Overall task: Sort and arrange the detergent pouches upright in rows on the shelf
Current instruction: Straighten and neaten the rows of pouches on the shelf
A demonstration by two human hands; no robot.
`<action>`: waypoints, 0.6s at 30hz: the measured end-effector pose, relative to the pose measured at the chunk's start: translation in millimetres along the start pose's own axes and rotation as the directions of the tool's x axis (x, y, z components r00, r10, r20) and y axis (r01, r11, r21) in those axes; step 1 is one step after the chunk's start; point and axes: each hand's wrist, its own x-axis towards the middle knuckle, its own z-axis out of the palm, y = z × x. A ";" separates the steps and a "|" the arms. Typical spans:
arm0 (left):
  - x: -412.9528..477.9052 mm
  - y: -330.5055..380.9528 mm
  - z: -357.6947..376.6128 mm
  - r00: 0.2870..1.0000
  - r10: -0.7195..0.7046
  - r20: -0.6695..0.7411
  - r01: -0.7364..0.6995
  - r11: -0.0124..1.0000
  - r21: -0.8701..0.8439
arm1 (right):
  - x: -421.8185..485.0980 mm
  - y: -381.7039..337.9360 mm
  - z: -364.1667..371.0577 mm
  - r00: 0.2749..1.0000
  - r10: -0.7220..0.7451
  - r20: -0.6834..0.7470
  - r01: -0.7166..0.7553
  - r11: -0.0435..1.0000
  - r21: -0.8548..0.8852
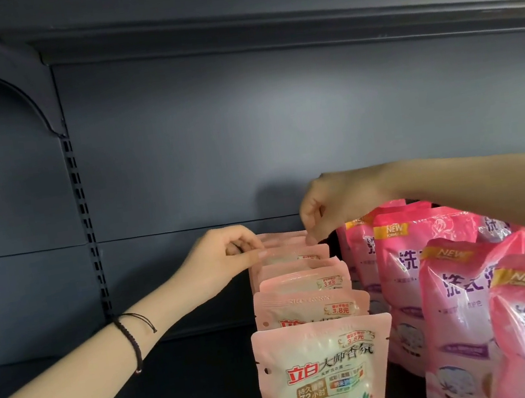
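The front pouch, at the lower centre of the frame, is showing "立白 大师香氛" in red and dark letters, a "3.8元" price badge and a "72小时" panel above a blue butterfly-and-flower picture. It is pale pink, flat-topped and standing upright, heading a single file of matching pouches that is running back toward the centre. At the far end of the file, the left hand is pinching the left top edge of a rear pouch between thumb and curled fingers, and the right hand is pinching its right top corner. The pouches there are packed tightly, so it is probably one pouch that both are gripping. To the right, bright pink pouches are leaning in rows, carrying yellow "NEW" tags and purple "洗衣" lettering. All are sitting on the dark shelf. A black cord bracelet is circling the left wrist.
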 end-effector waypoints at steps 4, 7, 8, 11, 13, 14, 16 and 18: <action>-6.1 5.3 2.3 0.994 0.043 0.098 -0.046 0.999 0.022 | -10.7 -4.1 5.2 0.989 -0.031 0.145 0.027 0.999 0.030; -10.9 8.2 2.8 0.993 -0.004 0.118 0.002 1.000 0.021 | -10.8 -9.2 10.7 0.992 -0.030 0.126 0.031 0.999 -0.006; -12.9 11.0 2.4 0.995 -0.023 0.096 0.023 1.000 0.005 | -11.7 -10.5 9.9 0.993 -0.019 0.114 0.022 1.000 -0.019; -23.0 21.8 0.1 0.996 -0.085 -0.031 0.080 0.987 -0.143 | -20.4 -16.7 1.9 0.996 0.023 0.081 -0.023 1.000 -0.007; -37.1 31.9 -0.7 0.985 -0.145 -0.097 0.115 0.959 -0.260 | -33.8 -27.7 -6.3 0.997 0.075 -0.011 -0.074 0.996 0.053; -46.7 37.3 -0.1 0.979 -0.165 -0.122 0.121 0.944 -0.308 | -44.5 -35.5 -9.3 0.992 0.089 -0.085 -0.079 0.991 0.110; -74.6 45.7 6.1 0.969 -0.185 -0.164 0.098 0.896 -0.433 | -75.4 -55.4 -6.2 0.957 0.083 -0.280 0.012 0.947 0.322; -105.5 56.0 15.0 0.960 -0.194 -0.201 0.042 0.812 -0.582 | -113.2 -74.7 14.8 0.853 0.083 -0.515 0.217 0.842 0.494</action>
